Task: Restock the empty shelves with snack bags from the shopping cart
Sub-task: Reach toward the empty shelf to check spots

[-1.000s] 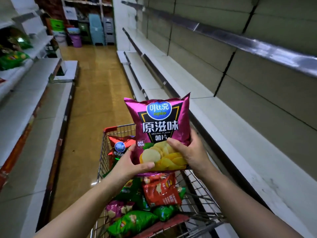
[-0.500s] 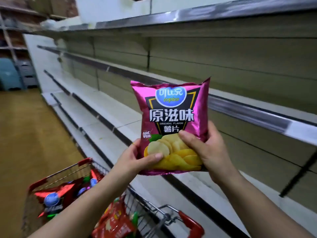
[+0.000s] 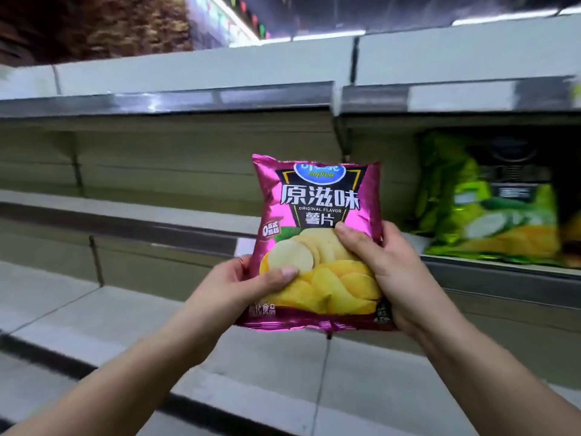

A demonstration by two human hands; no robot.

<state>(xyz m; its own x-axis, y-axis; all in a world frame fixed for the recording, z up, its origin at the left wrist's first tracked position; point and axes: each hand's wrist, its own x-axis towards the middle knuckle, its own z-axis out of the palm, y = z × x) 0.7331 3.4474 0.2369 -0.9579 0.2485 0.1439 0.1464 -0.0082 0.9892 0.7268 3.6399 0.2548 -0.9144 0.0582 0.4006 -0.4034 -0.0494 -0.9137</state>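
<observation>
Gripping the bag (image 3: pixel 320 199) by its lower corners, both hands hold it upright in the air with its printed front facing the camera. The left hand (image 3: pixel 229 287) clamps the lower left corner, thumb laid flat across the pictured chips and the other fingers hidden behind the pack; a ring (image 3: pixel 241 262) shows on one of them. The right hand (image 3: pixel 390 272) takes the lower right edge, thumb pressed on the front just under the lettering, fingers wrapped out of sight behind. The pink bag is puffed and uncrushed, tilted slightly to the left at the top, and touches nothing but the two hands. It hangs in front of the shelving, resting on no shelf. Behind it runs the middle shelf (image 3: pixel 141 226), bare to the left. To the right on that same level stands a green bag (image 3: pixel 490 212), blurred, upright, near the right hand. Above is the top shelf (image 3: pixel 220 100) with its metal edge. Below the forearms lies the bottom shelf (image 3: pixel 94 313), pale grey.
</observation>
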